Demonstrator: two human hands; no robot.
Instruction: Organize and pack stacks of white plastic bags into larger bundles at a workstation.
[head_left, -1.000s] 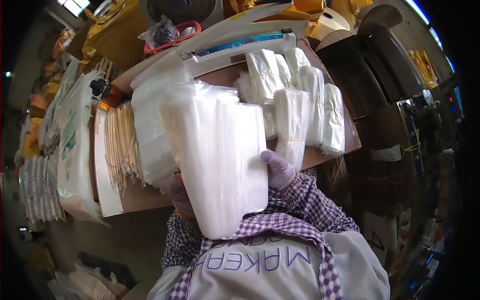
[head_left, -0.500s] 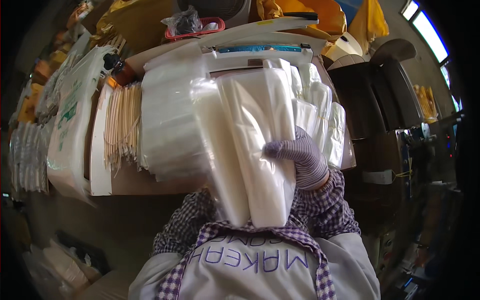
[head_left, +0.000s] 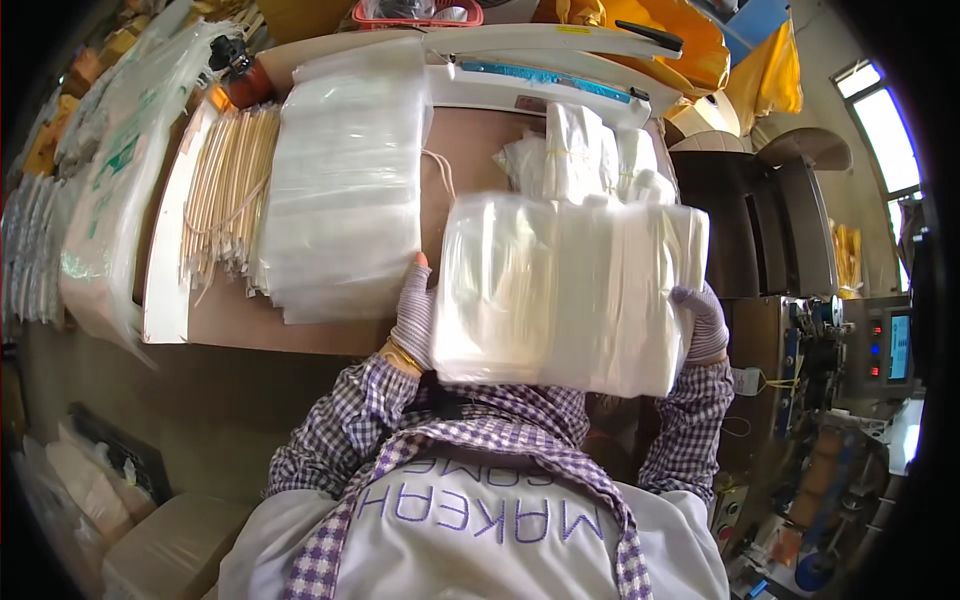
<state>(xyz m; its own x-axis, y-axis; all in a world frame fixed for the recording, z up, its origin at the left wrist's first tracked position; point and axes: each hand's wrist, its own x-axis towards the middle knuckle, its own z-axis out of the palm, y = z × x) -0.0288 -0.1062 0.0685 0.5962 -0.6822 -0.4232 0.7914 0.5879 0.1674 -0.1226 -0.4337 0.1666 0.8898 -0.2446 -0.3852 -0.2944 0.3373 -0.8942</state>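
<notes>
a person, seen from above, holds a thick, blurred stack of clear plastic bags [head_left: 560, 290] between both hands, in front of the chest at the near side of a brown tabletop [head_left: 480, 140]. the left hand [head_left: 412, 318], in a striped lilac glove with a bare thumb tip, presses the stack's left edge with its thumb pointing away from the body; its fingers are hidden, so i cannot tell how far its grip is closed. the right hand [head_left: 706, 325], gloved alike, has its grip closed on the stack's right edge.

left of the stack lies a broad pile of flat clear bags [head_left: 345, 190], and farther left a bundle of thin cream strips [head_left: 228, 190]. beyond the stack, on the right, are silvery plastic bundles [head_left: 578, 155] tied with yellow bands. behind them runs a long white device with a blue strip [head_left: 555, 85]; its small yellow label [head_left: 572, 30] is too tiny to read. green printing marks a white plastic sheet [head_left: 120, 160] at far left. the grey apron [head_left: 480, 550], trimmed in purple checks, carries two lines of purple embroidered capitals, upside down here. at right, a small bluish screen [head_left: 900, 345] glows.
</notes>
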